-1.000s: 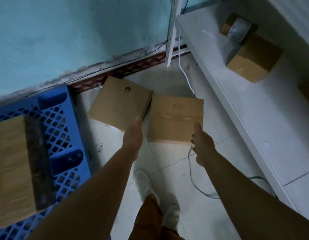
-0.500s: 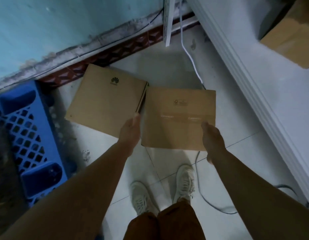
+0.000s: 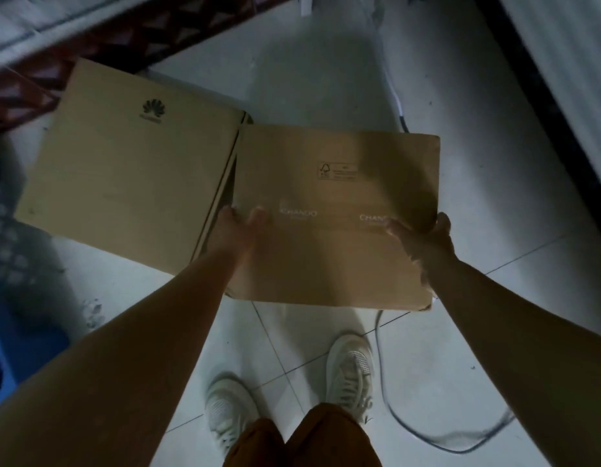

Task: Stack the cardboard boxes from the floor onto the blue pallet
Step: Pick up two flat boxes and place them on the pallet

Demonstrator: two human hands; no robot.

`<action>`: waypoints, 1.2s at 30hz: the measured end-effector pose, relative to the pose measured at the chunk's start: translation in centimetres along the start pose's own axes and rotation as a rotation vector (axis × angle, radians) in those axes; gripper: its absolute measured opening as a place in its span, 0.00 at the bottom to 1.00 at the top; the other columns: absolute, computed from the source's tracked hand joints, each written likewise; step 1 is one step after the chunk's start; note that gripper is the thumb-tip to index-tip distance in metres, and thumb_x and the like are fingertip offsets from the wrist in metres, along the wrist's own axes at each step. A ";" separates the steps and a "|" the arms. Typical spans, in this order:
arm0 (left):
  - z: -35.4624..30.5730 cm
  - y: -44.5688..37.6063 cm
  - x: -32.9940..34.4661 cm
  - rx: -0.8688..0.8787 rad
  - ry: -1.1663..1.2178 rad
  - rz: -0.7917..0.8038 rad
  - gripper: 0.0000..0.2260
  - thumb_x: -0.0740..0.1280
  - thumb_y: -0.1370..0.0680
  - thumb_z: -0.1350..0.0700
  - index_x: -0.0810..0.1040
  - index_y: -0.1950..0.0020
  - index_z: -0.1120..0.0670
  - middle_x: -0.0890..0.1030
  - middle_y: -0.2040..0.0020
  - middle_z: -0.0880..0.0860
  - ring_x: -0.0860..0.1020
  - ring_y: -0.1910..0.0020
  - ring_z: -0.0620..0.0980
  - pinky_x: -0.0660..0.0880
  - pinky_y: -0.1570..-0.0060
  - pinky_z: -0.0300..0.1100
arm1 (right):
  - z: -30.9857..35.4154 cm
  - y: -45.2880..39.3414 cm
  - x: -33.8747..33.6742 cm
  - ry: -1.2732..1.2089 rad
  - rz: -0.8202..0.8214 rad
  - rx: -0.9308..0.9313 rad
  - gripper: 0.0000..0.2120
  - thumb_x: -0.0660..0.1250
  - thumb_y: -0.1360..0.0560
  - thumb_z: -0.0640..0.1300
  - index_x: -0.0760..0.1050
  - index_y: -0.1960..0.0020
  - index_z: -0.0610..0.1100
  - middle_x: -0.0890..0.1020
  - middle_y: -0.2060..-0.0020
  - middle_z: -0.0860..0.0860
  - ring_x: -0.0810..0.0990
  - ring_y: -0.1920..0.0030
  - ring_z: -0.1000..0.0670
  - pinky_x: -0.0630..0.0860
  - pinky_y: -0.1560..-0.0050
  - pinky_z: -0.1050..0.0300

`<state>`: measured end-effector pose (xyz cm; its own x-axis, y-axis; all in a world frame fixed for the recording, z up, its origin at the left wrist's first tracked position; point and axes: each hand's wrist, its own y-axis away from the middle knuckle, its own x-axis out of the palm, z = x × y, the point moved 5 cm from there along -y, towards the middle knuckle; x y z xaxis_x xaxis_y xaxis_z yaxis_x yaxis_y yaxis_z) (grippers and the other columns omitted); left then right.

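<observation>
We see the right-hand cardboard box [image 3: 336, 217] on the white tiled floor [image 3: 494, 210], gripped between the left hand [image 3: 240, 227] and right hand [image 3: 423, 237] at its side edges; a second box [image 3: 123, 176] lies touching its left side. Two boxes in all; the blue pallet [image 3: 9, 332] sits at far left; a grey cable [image 3: 427, 429] runs under the held box.

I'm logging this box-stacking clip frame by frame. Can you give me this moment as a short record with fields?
right box: on the white tile floor, printed side up
left box: on the floor, its edge against the right box
left hand: on the right box's left edge, fingers on top
right hand: holding that box's right edge
pallet: blue, at the left edge, mostly out of view
cable: on the floor by the right shoe
lift: cannot tell if begun
</observation>
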<state>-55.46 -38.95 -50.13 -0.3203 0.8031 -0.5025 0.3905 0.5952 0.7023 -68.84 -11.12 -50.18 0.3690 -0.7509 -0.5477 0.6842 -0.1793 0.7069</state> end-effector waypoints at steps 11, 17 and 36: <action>2.4 -3.9 1.8 -0.031 0.098 -0.078 0.35 0.75 0.32 0.42 0.68 0.30 0.54 0.76 0.36 0.55 0.76 0.40 0.56 0.72 0.41 0.50 | -1.9 -3.7 0.9 -0.092 -0.016 0.002 0.41 0.78 0.35 0.54 0.61 0.29 0.48 0.73 0.44 0.51 0.73 0.49 0.48 0.70 0.52 0.54; 1.5 -0.6 -0.4 -0.003 0.180 -0.139 0.29 0.75 0.30 0.46 0.71 0.32 0.54 0.78 0.39 0.52 0.75 0.50 0.50 0.70 0.50 0.43 | -0.8 -1.2 -0.6 -0.090 -0.018 -0.056 0.41 0.78 0.37 0.57 0.62 0.30 0.50 0.76 0.41 0.49 0.77 0.53 0.47 0.72 0.62 0.58; -0.1 14.7 -16.6 -0.104 0.270 -0.318 0.30 0.73 0.31 0.40 0.71 0.34 0.53 0.79 0.40 0.53 0.77 0.43 0.55 0.73 0.42 0.49 | 11.2 16.5 -4.5 0.145 0.073 -0.272 0.47 0.75 0.34 0.60 0.55 0.25 0.48 0.69 0.31 0.48 0.71 0.34 0.42 0.70 0.37 0.45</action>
<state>-44.53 -43.54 -31.44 -0.6301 0.5360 -0.5618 0.1518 0.7946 0.5878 -66.30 -17.86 -31.08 0.4957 -0.6533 -0.5722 0.7886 0.0626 0.6117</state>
